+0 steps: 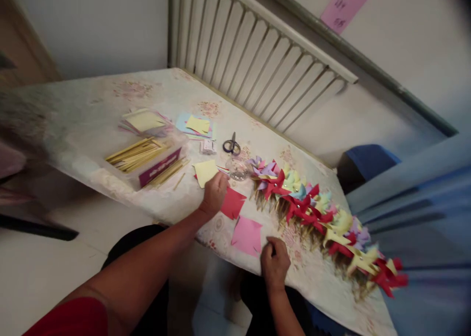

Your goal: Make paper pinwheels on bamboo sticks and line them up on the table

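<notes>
Head view: pink paper square (247, 236) lies flat at the near edge of the surface (91, 130), one corner just under the right hand (274, 260). That hand's fingers are curled, thumb and fingertips pinching at the sheet's near-right corner, prob. to lift or steady it; whether anything else sits inside the grip can't be told. Red paper square (233, 203) lies just beyond the pink one, slightly apart, w/ the left hand (214, 193) touching its far-left side. Left hand is loosely closed, fingertips reaching toward the yellow sheet (205, 172) and some thin paper strips beside it; what it actually grips is hidden.

Further out: small clear dish (236, 169) sits just past the left hand, within easy reach, contents too small to tell. Row of finished paper pinwheels (316, 211) runs along the right side of the surface toward its near-right corner, laid side by side, sticks pointing at the near edge. Scissors (231, 145) lie closed mid-surface, beyond the dish. Bundle of wooden sticks (136, 154) lies toward the left edge, w/ a purple pack (159, 167) alongside. Stacks of coloured paper (145, 121) sit nearer the far edge. Radiator (257, 56) stands behind the far edge.
</notes>
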{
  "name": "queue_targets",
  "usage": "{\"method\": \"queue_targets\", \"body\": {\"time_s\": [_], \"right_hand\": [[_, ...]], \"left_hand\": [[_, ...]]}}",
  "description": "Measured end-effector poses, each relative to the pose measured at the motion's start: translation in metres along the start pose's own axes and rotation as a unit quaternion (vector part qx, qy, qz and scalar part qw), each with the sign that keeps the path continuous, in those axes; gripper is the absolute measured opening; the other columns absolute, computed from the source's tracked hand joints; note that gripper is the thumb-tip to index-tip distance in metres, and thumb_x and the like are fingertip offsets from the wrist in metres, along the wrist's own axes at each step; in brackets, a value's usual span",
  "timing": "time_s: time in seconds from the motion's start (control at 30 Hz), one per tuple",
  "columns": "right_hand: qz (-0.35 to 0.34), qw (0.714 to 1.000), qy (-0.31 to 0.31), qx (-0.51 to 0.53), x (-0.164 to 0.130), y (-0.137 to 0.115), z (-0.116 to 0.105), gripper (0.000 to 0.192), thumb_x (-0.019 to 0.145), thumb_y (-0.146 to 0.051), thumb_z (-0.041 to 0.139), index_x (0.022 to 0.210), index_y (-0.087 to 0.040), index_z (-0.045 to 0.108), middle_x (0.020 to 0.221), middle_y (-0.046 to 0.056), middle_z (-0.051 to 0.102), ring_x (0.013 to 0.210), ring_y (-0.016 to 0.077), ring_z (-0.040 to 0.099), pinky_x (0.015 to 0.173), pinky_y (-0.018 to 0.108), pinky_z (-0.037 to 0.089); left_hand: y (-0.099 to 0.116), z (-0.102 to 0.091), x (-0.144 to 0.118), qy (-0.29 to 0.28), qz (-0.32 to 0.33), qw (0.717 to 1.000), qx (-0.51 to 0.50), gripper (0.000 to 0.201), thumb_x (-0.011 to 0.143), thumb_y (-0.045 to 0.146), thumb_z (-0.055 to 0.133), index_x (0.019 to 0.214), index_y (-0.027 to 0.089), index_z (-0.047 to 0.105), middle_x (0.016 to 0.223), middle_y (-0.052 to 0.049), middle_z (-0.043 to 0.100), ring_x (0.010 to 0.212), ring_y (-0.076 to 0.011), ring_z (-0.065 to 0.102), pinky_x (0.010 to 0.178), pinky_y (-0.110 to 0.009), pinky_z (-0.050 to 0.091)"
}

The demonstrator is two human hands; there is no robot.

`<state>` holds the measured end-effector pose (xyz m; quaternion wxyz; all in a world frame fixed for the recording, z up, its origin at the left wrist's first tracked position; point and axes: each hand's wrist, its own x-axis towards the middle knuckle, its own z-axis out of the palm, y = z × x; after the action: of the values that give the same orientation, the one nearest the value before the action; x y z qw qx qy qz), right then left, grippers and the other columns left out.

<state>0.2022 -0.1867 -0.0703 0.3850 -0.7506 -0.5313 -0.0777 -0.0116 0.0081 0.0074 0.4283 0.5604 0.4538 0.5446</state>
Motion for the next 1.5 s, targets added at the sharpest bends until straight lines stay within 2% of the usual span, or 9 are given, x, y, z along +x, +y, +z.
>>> {"method": "queue_targets", "body": {"time_s": [0.2,0.33,0.57,0.77,0.83,0.93,1.17,1.37,1.5], "right_hand": [[0.160,0.986,-0.023,0.048,0.029,-0.004,0.002,0.029,0.081,-0.033,0.049,0.088,-0.017,0.071,0.082,0.008,0.072,0.077,0.0219,0.064,0.074,0.033,0.050],[0.210,0.970,-0.093,0.084,0.056,-0.005,0.010,0.031,0.075,-0.039,0.058,0.091,-0.016,0.072,0.075,0.003,0.071,0.067,0.0189,0.061,0.067,0.030,0.048],[0.158,0.955,-0.226,0.105,0.080,-0.012,0.019,0.027,0.070,-0.038,0.064,0.087,-0.019,0.073,0.071,-0.001,0.065,0.067,0.0160,0.057,0.064,0.026,0.045],[0.110,0.947,-0.280,0.114,0.086,-0.023,0.002,0.045,0.089,-0.050,0.040,0.071,-0.020,0.069,0.071,0.001,0.064,0.071,0.0167,0.057,0.068,0.028,0.044],[0.096,0.947,-0.288,0.106,0.085,-0.027,0.001,0.038,0.083,-0.051,0.051,0.069,-0.020,0.068,0.072,0.001,0.064,0.070,0.0164,0.055,0.067,0.027,0.043],[0.136,0.945,-0.277,0.111,0.081,-0.030,0.005,0.027,0.069,-0.046,0.067,0.064,-0.019,0.065,0.065,-0.001,0.060,0.063,0.0141,0.050,0.059,0.025,0.039],[0.185,0.935,-0.255,0.165,0.091,-0.042,-0.011,0.024,0.063,-0.041,0.069,0.059,-0.019,0.060,0.052,-0.006,0.050,0.053,0.0104,0.042,0.053,0.023,0.033],[0.174,0.924,-0.275,0.198,0.124,-0.065,-0.048,0.026,0.065,-0.040,0.074,0.066,-0.017,0.062,0.059,-0.004,0.053,0.057,0.0104,0.044,0.056,0.024,0.033],[0.160,0.919,-0.279,0.227,0.138,-0.079,-0.055,0.030,0.065,-0.042,0.077,0.067,-0.018,0.060,0.060,-0.004,0.054,0.058,0.0108,0.045,0.057,0.024,0.035]], "left_hand": [[-0.003,0.000,0.005,0.002,-0.002,1.000,-0.023,0.026,0.095,0.030,0.039,0.080,0.019,0.058,0.064,0.003,0.057,0.056,-0.0117,0.052,0.062,-0.025,0.043],[-0.003,0.001,0.002,-0.024,-0.005,1.000,-0.017,0.028,0.095,0.034,0.040,0.080,0.019,0.058,0.064,0.002,0.059,0.056,-0.0117,0.052,0.061,-0.025,0.043],[0.000,0.003,0.000,-0.057,0.000,0.998,-0.023,0.030,0.095,0.037,0.040,0.079,0.019,0.057,0.066,0.001,0.059,0.054,-0.0115,0.052,0.058,-0.024,0.043],[0.005,0.001,-0.002,-0.071,0.006,0.997,-0.008,0.029,0.095,0.036,0.040,0.079,0.019,0.058,0.064,0.001,0.059,0.057,-0.0122,0.054,0.058,-0.023,0.044],[0.005,0.001,-0.003,-0.074,0.009,0.997,-0.005,0.030,0.095,0.036,0.040,0.078,0.018,0.058,0.064,0.001,0.059,0.056,-0.0120,0.054,0.059,-0.024,0.044],[0.003,0.002,-0.004,-0.088,0.003,0.996,-0.009,0.029,0.094,0.036,0.040,0.078,0.019,0.058,0.065,0.001,0.060,0.054,-0.0118,0.052,0.059,-0.025,0.043],[-0.002,0.006,-0.003,-0.159,-0.015,0.985,-0.058,0.029,0.090,0.042,0.046,0.079,0.018,0.059,0.068,0.000,0.061,0.057,-0.0124,0.053,0.061,-0.026,0.045],[-0.003,0.011,-0.002,-0.244,-0.086,0.952,-0.162,0.039,0.081,0.053,0.062,0.094,0.017,0.064,0.091,-0.007,0.072,0.085,-0.0194,0.067,0.078,-0.032,0.053],[-0.001,0.010,-0.005,-0.353,-0.105,0.902,-0.228,0.053,0.069,0.052,0.077,0.109,0.019,0.066,0.108,-0.012,0.073,0.105,-0.0262,0.068,0.088,-0.038,0.053]]}}
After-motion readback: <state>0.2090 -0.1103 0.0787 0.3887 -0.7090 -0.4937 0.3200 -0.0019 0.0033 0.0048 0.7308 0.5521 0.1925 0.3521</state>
